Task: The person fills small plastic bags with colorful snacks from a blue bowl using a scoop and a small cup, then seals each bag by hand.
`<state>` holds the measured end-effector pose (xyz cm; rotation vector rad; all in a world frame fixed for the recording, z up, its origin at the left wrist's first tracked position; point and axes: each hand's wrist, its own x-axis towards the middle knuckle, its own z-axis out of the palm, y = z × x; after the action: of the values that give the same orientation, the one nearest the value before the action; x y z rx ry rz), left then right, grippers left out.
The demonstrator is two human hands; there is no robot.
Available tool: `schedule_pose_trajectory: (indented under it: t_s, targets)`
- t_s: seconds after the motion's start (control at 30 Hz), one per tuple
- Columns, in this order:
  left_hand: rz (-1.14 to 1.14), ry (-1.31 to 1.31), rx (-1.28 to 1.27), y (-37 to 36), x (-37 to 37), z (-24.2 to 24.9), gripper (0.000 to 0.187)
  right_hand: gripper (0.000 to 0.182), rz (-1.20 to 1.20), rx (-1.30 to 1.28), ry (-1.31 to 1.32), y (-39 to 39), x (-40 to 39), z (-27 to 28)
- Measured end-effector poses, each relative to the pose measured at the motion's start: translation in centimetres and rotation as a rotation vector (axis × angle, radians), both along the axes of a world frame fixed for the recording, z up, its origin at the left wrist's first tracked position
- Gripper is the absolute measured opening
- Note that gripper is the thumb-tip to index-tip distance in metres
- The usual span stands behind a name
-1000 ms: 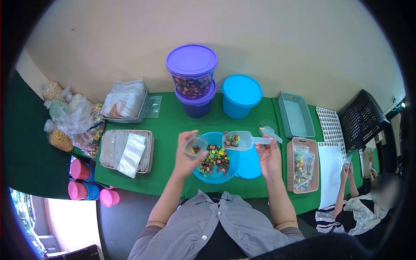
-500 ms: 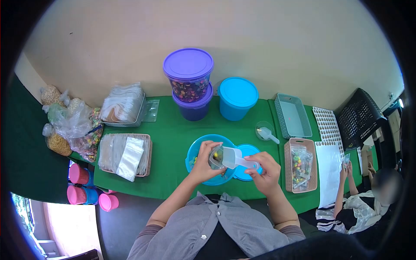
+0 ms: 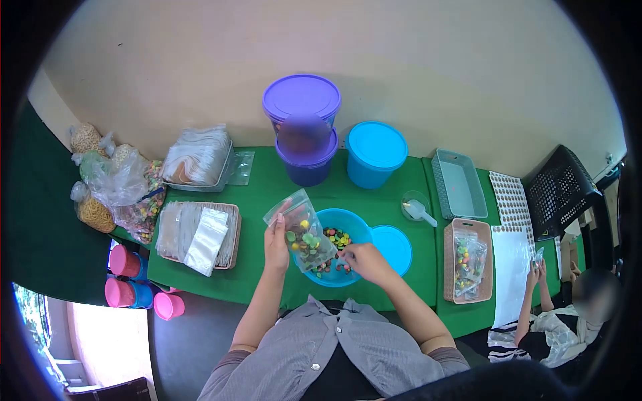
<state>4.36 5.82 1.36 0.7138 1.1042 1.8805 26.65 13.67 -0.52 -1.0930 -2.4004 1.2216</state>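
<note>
My left hand (image 3: 277, 244) grips the edge of a clear plastic bag (image 3: 305, 230), which is tilted and partly filled with colorful candies. The bag hangs over the left side of a round blue basin (image 3: 363, 230) that holds more of the loose colorful candies (image 3: 338, 236). My right hand (image 3: 364, 262) is at the basin's right side, its fingers closed and pointing down into the candies. What those fingers hold is hidden. Next to the basin lies a round blue lid (image 3: 394, 250), partly behind my right hand.
Baskets of empty bags (image 3: 231, 250) stand left; filled bags (image 3: 470, 257) lie in a pink basket at right. Behind are stacked purple tubs (image 3: 309, 170), a blue lidded tub (image 3: 376, 150) and a cup with a scoop (image 3: 418, 210). A person (image 3: 555, 327) works at far right.
The scoop that my right hand held at the bag's mouth no longer shows clearly. That hand has dropped into the basin. My left hand has moved left, and the bag's filled body now faces me.
</note>
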Motion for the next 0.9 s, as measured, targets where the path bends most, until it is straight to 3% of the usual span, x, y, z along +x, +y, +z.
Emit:
schedule_pose_trajectory:
  t_s: [0.07, 0.23, 0.33, 0.4, 0.43, 0.5, 0.63, 0.7, 0.9]
  targets:
    - [-0.036, -0.007, -0.038, -0.8, 0.0, 1.2, 0.050, 0.012, 0.240, 0.237, -0.121, 0.1, -0.6, -2.3]
    - [-0.039, 0.056, -0.134, -1.5, 1.0, 0.5, 0.045, 0.013, 0.148, 0.327, -0.197, 1.4, -1.3, -3.2]
    - [-0.019, 0.119, -0.113, -1.1, 1.8, -0.5, 0.039, 0.017, 0.031, 0.378, -0.050, 1.2, -1.5, -0.7]
    - [-0.006, 0.224, -0.103, -1.1, 2.5, -0.2, 0.034, 0.019, -0.142, 0.051, 0.315, 0.1, -2.0, 2.4]
    - [-0.010, 0.160, -0.085, -1.1, 3.1, 0.4, 0.028, 0.019, -0.143, 0.050, 0.313, -0.2, -1.9, 3.1]
    - [-0.056, 0.146, -0.090, -1.3, 3.9, 0.4, 0.027, 0.022, -0.168, -0.284, 0.584, -0.6, -1.7, 3.9]
    - [-0.115, 0.164, -0.089, -1.8, 5.9, 1.0, 0.023, 0.020, -0.178, -0.322, 0.788, -1.7, -1.9, 3.7]
    - [-0.103, 0.153, -0.095, -1.9, 6.7, 2.1, 0.019, 0.016, -0.275, -0.543, 0.868, -2.4, -1.8, 4.2]
    - [-0.128, 0.200, -0.089, -3.0, 7.0, 3.5, 0.015, 0.010, -0.327, -0.477, 0.918, -4.5, -1.7, 5.7]
